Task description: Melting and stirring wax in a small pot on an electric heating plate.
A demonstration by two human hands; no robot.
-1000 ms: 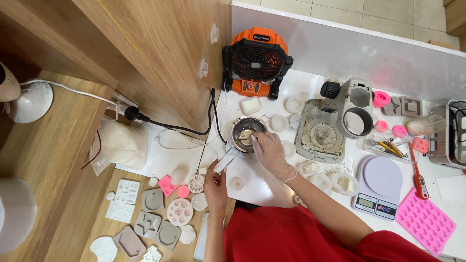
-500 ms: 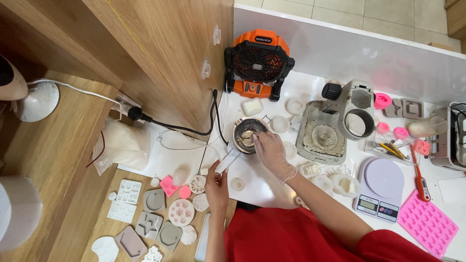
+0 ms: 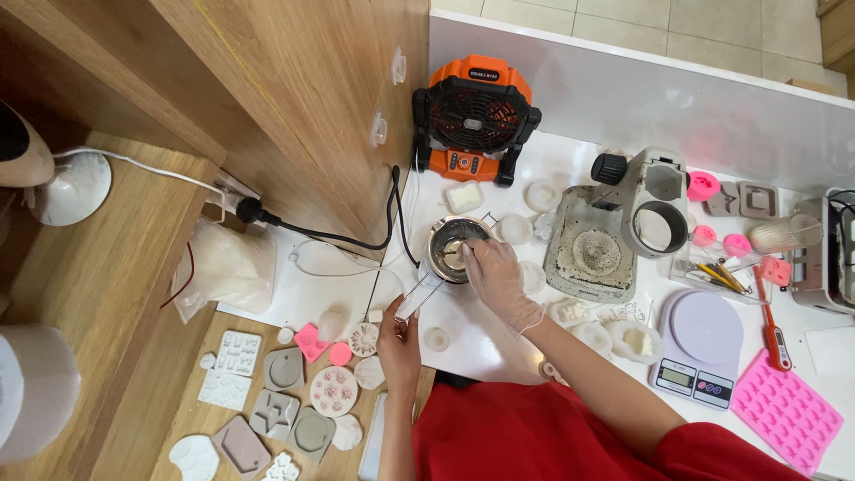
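On white table (image 3: 463, 343) | left hand (image 3: 398, 343) grips handle | gloved right hand (image 3: 495, 274) over round metal pot (image 3: 454, 249) (shiny)

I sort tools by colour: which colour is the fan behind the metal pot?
Orange with black grille, the fan; head view.

Bright, even light falls from overhead across the white counter (image 3: 499, 343), leaving only soft, short shadows beneath the scattered objects. The wide lens bends the wooden panel (image 3: 294, 107) at left. Focus holds sharp at centre; the frame's corners soften slightly, without glare.
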